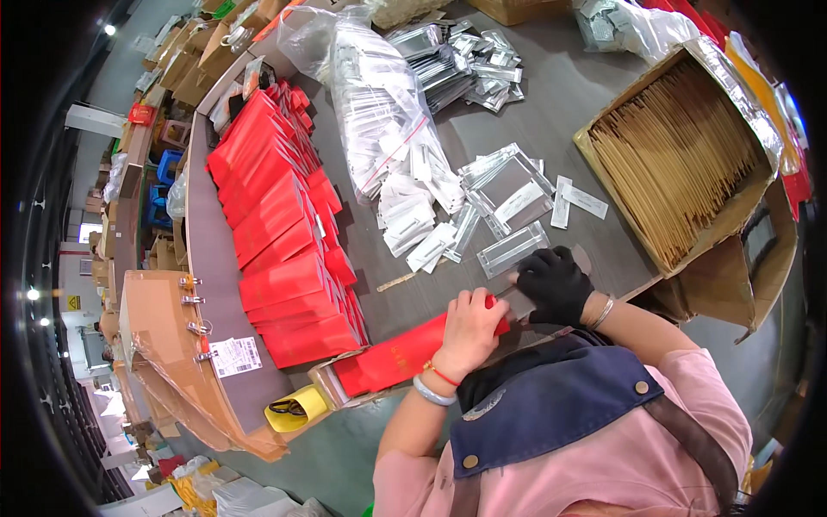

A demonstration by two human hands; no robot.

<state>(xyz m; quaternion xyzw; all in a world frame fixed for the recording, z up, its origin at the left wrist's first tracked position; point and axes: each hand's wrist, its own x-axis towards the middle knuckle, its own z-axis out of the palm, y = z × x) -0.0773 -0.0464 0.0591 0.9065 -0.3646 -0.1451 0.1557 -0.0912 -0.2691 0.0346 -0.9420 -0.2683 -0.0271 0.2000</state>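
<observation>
A long red paper packet (379, 362) lies slantwise along the table's near edge. My bare left hand (469, 329) is closed over its right end, fingers bent across the top. Just right of that end is my right hand (554, 286) in a black glove, its fingers curled down and bunched. Whatever the gloved fingers pinch, if anything, is hidden beneath them. Beyond the glove lies a clear flat sleeve (514, 249) with a silvery edge. Two narrow white sachets (562, 202) lie crossed farther off.
Overlapping red packets (276, 224) line the left side. A clear bag (370, 95) spills white sachets across the middle; silvery sleeves (487, 69) are heaped behind. At right stands a carton (594, 151) of upright brown sheets. A yellow holder (297, 408) with black handles sits front left.
</observation>
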